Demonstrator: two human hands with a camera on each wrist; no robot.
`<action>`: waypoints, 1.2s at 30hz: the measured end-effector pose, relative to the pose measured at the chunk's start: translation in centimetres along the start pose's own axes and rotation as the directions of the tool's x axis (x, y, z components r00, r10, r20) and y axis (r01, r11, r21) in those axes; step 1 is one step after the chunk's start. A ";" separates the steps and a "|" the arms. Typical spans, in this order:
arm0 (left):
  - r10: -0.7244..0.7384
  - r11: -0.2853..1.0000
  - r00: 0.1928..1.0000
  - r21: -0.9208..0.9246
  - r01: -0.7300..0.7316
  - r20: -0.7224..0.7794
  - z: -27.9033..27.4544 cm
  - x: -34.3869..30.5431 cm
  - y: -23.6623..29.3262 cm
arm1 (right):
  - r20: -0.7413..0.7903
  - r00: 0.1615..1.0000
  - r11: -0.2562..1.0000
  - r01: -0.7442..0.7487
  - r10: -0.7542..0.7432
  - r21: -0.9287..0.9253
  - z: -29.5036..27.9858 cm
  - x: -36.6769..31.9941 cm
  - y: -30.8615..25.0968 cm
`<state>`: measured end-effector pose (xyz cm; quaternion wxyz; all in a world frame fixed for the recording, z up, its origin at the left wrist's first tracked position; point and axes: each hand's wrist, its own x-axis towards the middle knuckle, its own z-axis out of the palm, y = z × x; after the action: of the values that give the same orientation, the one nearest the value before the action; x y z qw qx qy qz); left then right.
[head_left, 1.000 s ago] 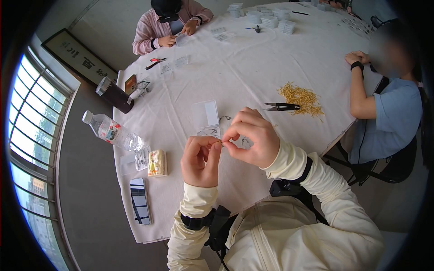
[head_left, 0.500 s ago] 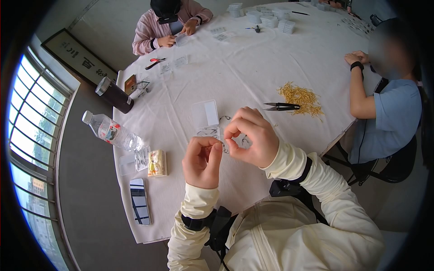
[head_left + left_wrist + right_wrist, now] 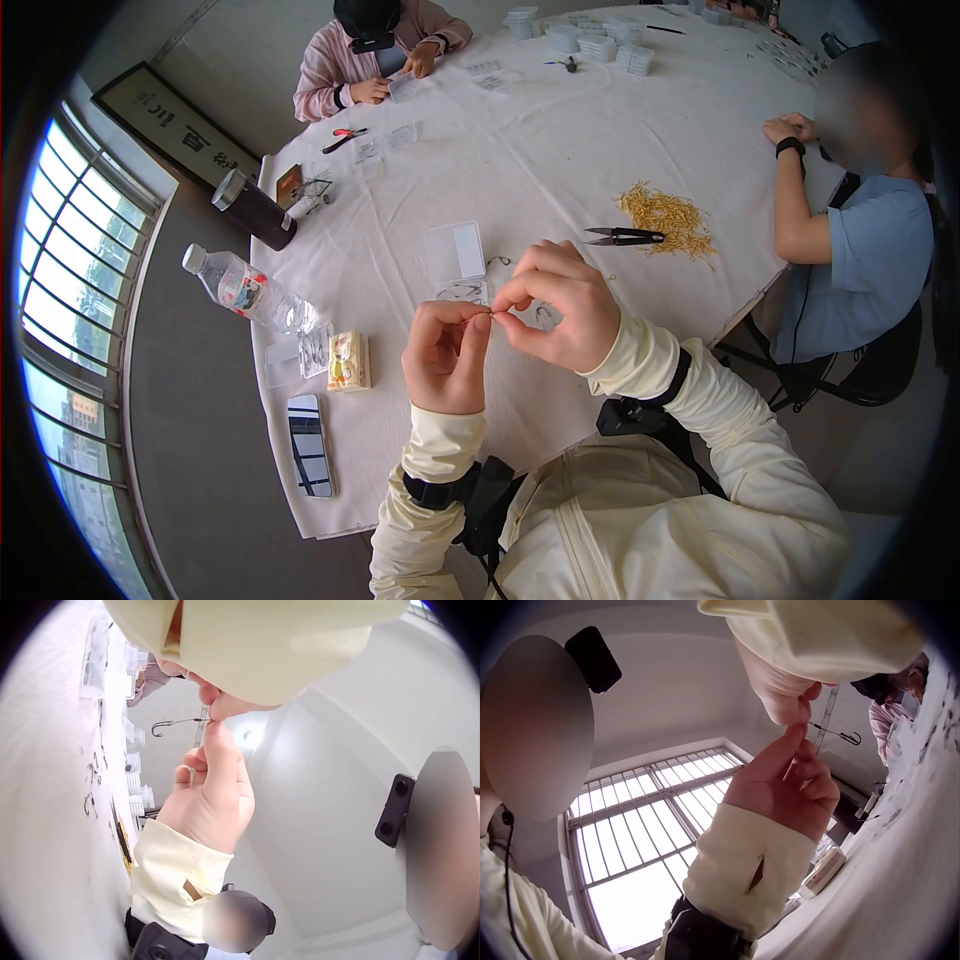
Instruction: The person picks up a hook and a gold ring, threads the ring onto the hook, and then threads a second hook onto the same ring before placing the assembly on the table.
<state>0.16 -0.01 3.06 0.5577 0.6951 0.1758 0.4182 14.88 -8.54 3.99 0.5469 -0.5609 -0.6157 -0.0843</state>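
My left hand [image 3: 447, 355] pinches a dark fish hook [image 3: 159, 729] by the end of its thin shank, between thumb and forefinger. The thumb and forefinger of my right hand [image 3: 565, 305] meet the left fingertips at that same end, curled in a ring. Both wrist views show the hook's bend [image 3: 853, 738] pointing out, away from the fingers, above the table. What lies right between the fingertips is hidden. Just past the hands, an open clear plastic box [image 3: 455, 252] stands with hooks in its lower part, and a loose hook [image 3: 498, 260] lies beside it.
Black thread snips [image 3: 625, 237] lie against a pile of thin golden pieces [image 3: 675, 215] on the right. Leftward are a tissue pack [image 3: 348, 362], a phone [image 3: 311, 445], a water bottle [image 3: 245, 290] and a dark flask [image 3: 253, 210]. Two people sit around the white-covered table [image 3: 540, 160].
Half a second ago my right fingertips were slightly apart from the left ones; now they meet again, as a second ago. The left hand keeps its pinch almost in place.
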 end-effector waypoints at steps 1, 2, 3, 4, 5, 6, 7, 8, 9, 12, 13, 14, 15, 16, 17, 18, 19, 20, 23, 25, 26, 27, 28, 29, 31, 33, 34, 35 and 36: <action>0.010 1.000 1.000 0.016 -0.010 -0.001 0.0 0.0 -0.1 | 0.000 1.000 1.000 0.000 0.000 0.000 0.0 0.0 0.0; 0.009 1.000 1.000 0.016 -0.009 -0.001 0.0 0.0 -0.1 | -0.004 1.000 1.000 -0.004 0.004 0.001 0.0 0.0 0.0; 0.008 1.000 1.000 0.012 -0.008 -0.006 0.0 0.0 -0.1 | -0.008 1.000 1.000 -0.007 0.007 0.001 0.0 -0.1 0.0; 0.006 1.000 1.000 0.009 -0.006 -0.012 0.1 0.0 -0.2 | -0.009 1.000 1.000 -0.008 0.008 0.001 0.1 -0.1 0.0; 0.006 1.000 1.000 0.009 -0.006 -0.011 0.1 0.0 -0.2 | -0.011 1.000 1.000 -0.008 0.008 -0.001 0.1 -0.1 0.1; 0.012 1.000 1.000 0.011 -0.012 -0.013 0.1 0.0 -0.2 | -0.014 1.000 1.000 -0.008 0.008 -0.003 0.1 -0.1 0.1; 0.018 1.000 1.000 0.013 -0.018 -0.015 0.2 0.0 -0.3 | -0.014 1.000 1.000 -0.008 0.008 -0.003 0.1 -0.1 0.1; 0.018 1.000 1.000 0.014 -0.018 -0.015 0.2 0.0 -0.3 | -0.015 1.000 1.000 -0.010 0.010 -0.006 0.2 -0.1 0.1; 0.018 1.000 1.000 0.017 -0.018 -0.016 0.2 -0.1 -0.3 | -0.017 1.000 1.000 -0.012 0.012 -0.009 0.2 -0.1 0.2; 0.019 1.000 1.000 0.025 -0.018 -0.012 0.2 -0.1 -0.5 | 0.003 1.000 1.000 -0.001 0.002 -0.031 -0.1 -0.1 0.1; 0.020 0.999 1.000 0.029 -0.020 -0.009 0.2 -0.1 -0.6 | 0.003 1.000 1.000 -0.001 0.002 -0.031 -0.1 -0.1 0.1; 0.020 0.999 1.000 0.029 -0.020 -0.009 0.3 -0.2 -0.5 | 0.011 1.000 0.999 0.000 0.000 -0.033 -0.1 -0.1 0.2; 0.010 1.000 1.000 0.029 -0.010 -0.007 0.3 -0.2 -0.4 | 0.019 1.000 0.999 0.002 -0.002 -0.035 -0.1 -0.1 0.2; 0.001 1.000 1.000 0.030 -0.001 -0.004 0.4 -0.2 -0.4 | 0.019 1.000 0.999 0.002 -0.002 -0.035 -0.1 -0.1 0.2; 0.001 1.000 1.000 0.029 -0.001 -0.004 0.4 -0.2 -0.3 | 0.018 1.000 0.999 0.008 -0.008 -0.032 -0.1 -0.1 0.2; -0.016 1.000 1.000 0.026 0.016 -0.003 0.4 -0.2 -0.2 | 0.017 1.000 0.999 0.014 -0.014 -0.030 -0.1 -0.1 0.2; -0.033 0.999 0.999 0.023 0.033 -0.003 0.4 -0.2 -0.2 | 0.017 1.000 0.999 0.014 -0.014 -0.030 -0.2 -0.1 0.2; -0.033 0.999 0.999 0.023 0.033 -0.003 0.4 -0.2 -0.2 | 0.023 1.000 0.999 0.012 -0.011 -0.032 -0.2 -0.1 0.2; -0.038 0.999 0.999 0.023 0.037 0.000 0.5 -0.2 -0.2 | 0.028 1.000 0.999 0.011 -0.010 -0.036 -0.2 -0.1 0.2; -0.037 0.999 0.999 0.030 0.037 0.005 0.5 -0.2 -0.2 | 0.027 1.000 0.999 0.013 -0.012 -0.039 -0.2 -0.1 0.2; -0.037 0.999 0.999 0.030 0.037 0.006 0.5 -0.2 -0.1 | 0.032 0.999 0.999 0.021 -0.020 -0.040 -0.3 0.0 0.2; -0.040 0.999 0.999 0.038 0.039 0.017 0.5 -0.2 0.0 | 0.037 0.999 0.999 0.029 -0.028 -0.041 -0.3 0.0 0.1; -0.043 0.998 0.999 0.046 0.041 0.029 0.4 -0.1 0.1 | 0.037 0.999 0.999 0.029 -0.028 -0.041 -0.3 0.0 0.2; -0.043 0.998 0.999 0.046 0.041 0.029 0.3 -0.1 0.1 | 0.037 0.999 0.999 0.030 -0.028 -0.041 -0.3 0.0 0.2; -0.057 0.998 0.997 0.034 0.055 0.060 0.1 0.0 0.0 | 0.037 0.999 0.999 0.031 -0.029 -0.040 -0.3 0.0 0.2; -0.094 0.995 0.993 -0.022 0.095 0.067 0.1 -0.1 0.5 | 0.034 0.999 1.000 0.010 -0.010 -0.023 -0.5 0.1 0.3; -0.130 0.988 0.989 -0.077 0.136 0.077 0.1 -0.1 0.7 | 0.034 0.999 1.000 0.010 -0.010 -0.023 -0.5 0.1 0.3; -0.130 0.988 0.989 -0.077 0.136 0.077 0.0 0.0 0.7 | 0.034 0.999 1.000 0.008 -0.007 -0.010 -0.5 0.1 0.4; -0.138 0.985 0.987 -0.093 0.146 0.081 0.0 0.0 0.7 | 0.035 0.999 1.000 0.005 -0.005 0.003 -0.4 0.1 0.4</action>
<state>-0.03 -0.24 3.71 0.6261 0.6673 0.1832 0.3594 15.48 -8.66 4.04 0.5368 -0.5599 -0.6266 -0.0751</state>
